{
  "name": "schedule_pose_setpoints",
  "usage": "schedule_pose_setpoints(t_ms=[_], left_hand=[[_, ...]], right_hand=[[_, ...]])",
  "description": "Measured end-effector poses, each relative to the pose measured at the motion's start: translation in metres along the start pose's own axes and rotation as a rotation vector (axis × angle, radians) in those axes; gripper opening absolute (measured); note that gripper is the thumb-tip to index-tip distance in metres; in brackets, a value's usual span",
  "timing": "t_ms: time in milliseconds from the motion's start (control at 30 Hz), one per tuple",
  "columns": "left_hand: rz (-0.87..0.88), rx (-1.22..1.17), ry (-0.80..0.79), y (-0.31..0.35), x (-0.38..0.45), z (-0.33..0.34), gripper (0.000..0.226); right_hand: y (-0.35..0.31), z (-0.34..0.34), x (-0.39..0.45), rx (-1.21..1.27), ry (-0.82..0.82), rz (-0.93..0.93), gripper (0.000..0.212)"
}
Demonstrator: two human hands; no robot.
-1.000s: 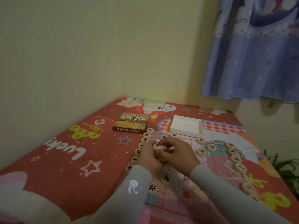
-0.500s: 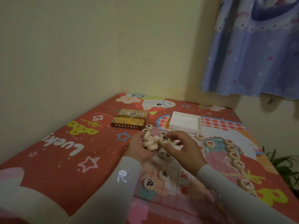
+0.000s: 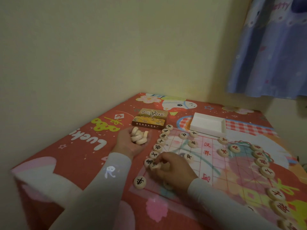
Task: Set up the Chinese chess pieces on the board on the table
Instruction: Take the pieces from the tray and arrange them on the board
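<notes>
Right hand (image 3: pixel 172 168) grip on piece (image 3: pixel 155 166), red tablecloth (image 3: pixel 66 146), cream wall (image 3: pixel 99 47)

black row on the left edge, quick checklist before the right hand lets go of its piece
1. Right hand pinches one piece over the black row: ok.
2. Gap between the neighbouring piece and the corner chariot is free: cannot tell, fingers hide it.
3. Piece face up: cannot tell.
4. Left hand cups spare pieces, off the board: ok.
5. Red row undisturbed: ok.
</notes>
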State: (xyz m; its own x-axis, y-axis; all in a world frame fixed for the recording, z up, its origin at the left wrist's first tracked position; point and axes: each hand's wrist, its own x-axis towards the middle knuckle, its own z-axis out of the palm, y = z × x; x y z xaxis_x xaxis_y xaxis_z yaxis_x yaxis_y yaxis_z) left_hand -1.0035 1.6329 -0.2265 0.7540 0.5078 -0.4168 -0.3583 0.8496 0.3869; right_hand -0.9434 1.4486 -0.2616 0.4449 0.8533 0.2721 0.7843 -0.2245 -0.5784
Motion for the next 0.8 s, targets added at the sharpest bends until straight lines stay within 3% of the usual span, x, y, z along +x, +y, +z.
schedule_pose_setpoints(t_ms=[300,500,667,800], left_hand=[[-0.025,0.017,-0.012,-0.003,-0.01,-0.016,0.044],[-0.022,0.018,-0.003,-0.002,-0.008,-0.019,0.039],[-0.019,0.019,0.036,-0.007,-0.004,-0.015,0.043],[-0.042,0.098,0.002,-0.018,-0.002,-0.008,0.043]], right_hand=[[-0.007,0.038,0.012,-0.068,-0.019,-0.115,0.019],[-0.006,0.037,0.011,-0.075,-0.022,-0.157,0.022],[-0.007,0.023,0.013,-0.001,0.045,-0.124,0.015],[-0.005,-0.003,0.014,0.039,0.217,-0.041,0.007]])
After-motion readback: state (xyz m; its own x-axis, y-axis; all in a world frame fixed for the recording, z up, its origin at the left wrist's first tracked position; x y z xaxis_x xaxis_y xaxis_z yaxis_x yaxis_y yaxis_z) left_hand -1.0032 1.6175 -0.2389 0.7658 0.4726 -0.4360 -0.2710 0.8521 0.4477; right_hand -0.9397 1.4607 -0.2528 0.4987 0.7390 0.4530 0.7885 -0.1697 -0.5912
